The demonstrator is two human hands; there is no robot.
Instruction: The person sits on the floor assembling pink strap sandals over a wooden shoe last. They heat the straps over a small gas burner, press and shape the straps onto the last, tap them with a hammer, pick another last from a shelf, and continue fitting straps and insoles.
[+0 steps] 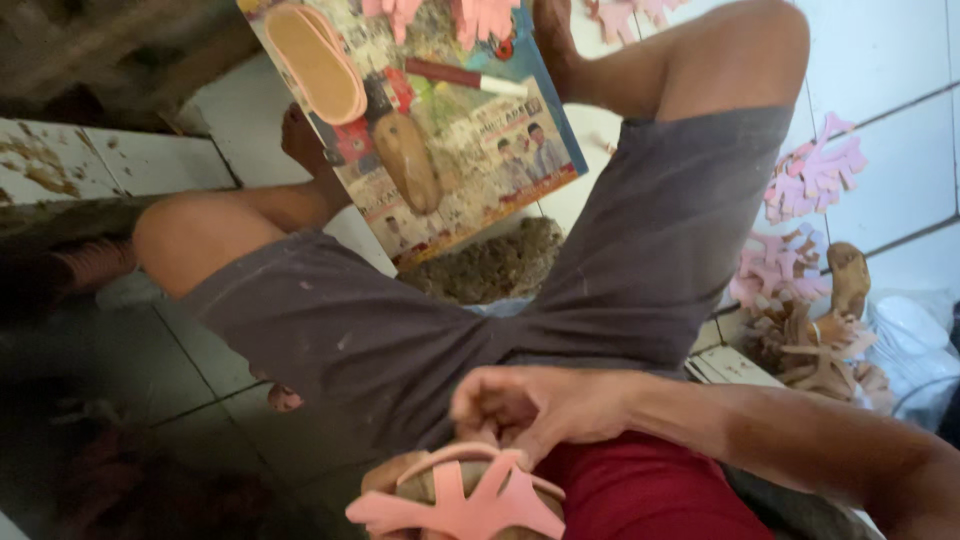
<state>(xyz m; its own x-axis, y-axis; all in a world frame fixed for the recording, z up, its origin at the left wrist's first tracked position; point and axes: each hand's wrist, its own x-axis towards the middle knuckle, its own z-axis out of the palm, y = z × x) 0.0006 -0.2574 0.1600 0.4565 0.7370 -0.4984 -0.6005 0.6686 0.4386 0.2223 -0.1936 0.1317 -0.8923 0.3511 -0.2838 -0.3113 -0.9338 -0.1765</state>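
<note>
1. Down at the bottom edge, the right hand (530,405) curls its fingers over a pink sandal upper (470,495), pinching a strap; the upper sits on a tan shoe form against the person's lap.
2. No left hand shows anywhere.
3. Between the bent knees lies a printed board (470,160) carrying a pink sole (315,62), a wooden last (408,160) and a red-handled tool (465,78).
4. Pink cut straps (810,175) lie heaped on the white floor tiles, well apart.

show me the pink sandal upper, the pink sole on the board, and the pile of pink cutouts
pink sandal upper (470,505), head view, centre strap.
pink sole (315,62), head view, middle of its tan inner face.
pile of pink cutouts (815,178), head view, middle of the heap.
</note>
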